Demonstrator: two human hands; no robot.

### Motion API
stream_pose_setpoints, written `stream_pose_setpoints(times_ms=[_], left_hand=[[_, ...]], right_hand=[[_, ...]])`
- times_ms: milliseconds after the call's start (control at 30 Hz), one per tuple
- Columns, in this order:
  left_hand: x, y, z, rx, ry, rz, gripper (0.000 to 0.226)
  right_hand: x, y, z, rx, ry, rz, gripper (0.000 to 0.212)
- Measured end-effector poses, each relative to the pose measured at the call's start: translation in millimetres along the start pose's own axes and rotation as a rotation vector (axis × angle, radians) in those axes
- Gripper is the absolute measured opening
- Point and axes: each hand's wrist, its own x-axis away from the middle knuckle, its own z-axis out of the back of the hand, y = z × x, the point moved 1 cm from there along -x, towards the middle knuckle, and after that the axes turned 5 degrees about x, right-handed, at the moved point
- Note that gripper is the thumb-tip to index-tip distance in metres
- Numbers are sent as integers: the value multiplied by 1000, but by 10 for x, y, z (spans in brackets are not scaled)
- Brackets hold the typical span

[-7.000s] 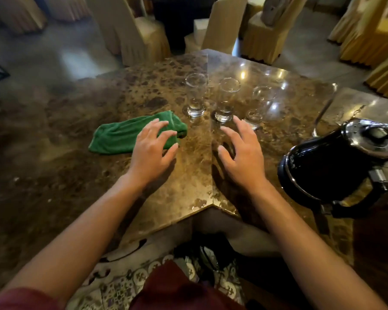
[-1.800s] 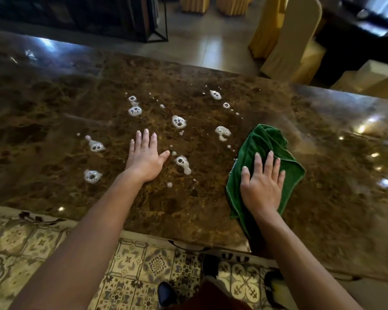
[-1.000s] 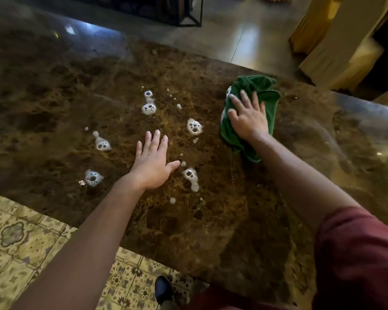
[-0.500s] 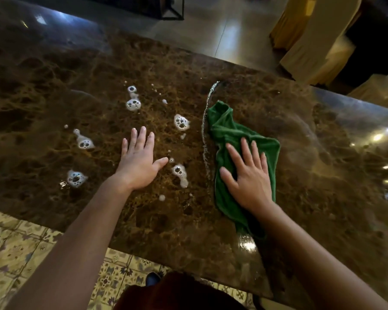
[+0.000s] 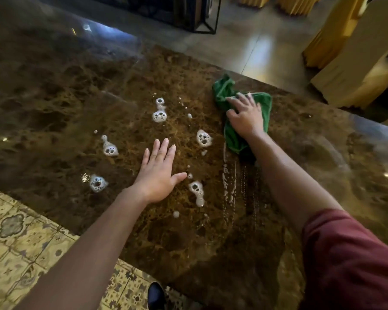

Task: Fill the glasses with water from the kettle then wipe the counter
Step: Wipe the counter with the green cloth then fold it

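Since half a second ago my right hand [image 5: 244, 118], fingers spread flat, pushes the green cloth [image 5: 234, 139] outward; I sweep next toward foam [image 5: 203, 138] beside them, left hand [image 5: 158, 173] open, bracing.

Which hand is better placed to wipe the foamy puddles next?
The right hand: it already presses the green cloth, beside the nearest foamy puddle. The left hand lies flat on the counter, empty.

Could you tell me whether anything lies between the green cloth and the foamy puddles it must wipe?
Mostly no: the nearest puddle lies beside the green cloth across bare counter. The left hand rests flat before the farther puddles.
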Motion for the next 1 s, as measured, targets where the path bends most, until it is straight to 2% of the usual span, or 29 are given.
stream_pose_setpoints(times_ms=[133,300,400,567,667,733,867,1000], left_hand=[[-2,-15,-6,11,0,-8,85],[-17,-33,-23,1,9,-11,85],[-28,-40,-35,-8,10,-6,85],[-26,-27,-41,-14,-3,5,86],[-34,1,-3,-18,-34,25,86],[-27,32,31,-29,-55,40,87],[-10,56,69,-36,-61,44,86],[-24,60,45,-55,-49,50,87]], right_hand=[[989,-75,-145,-40,-12,178,54],[2250,151,-213,-24,26,176,51],[2108,400,-64,12,46,24,54],[997,522,70,-2,146,-190,52],[351,291,54,6,125,-205,54],[215,73,0,3,92,-125,55],[842,-259,-215,-8,28,123,54],[2053,-96,-337,22,49,202,50]])
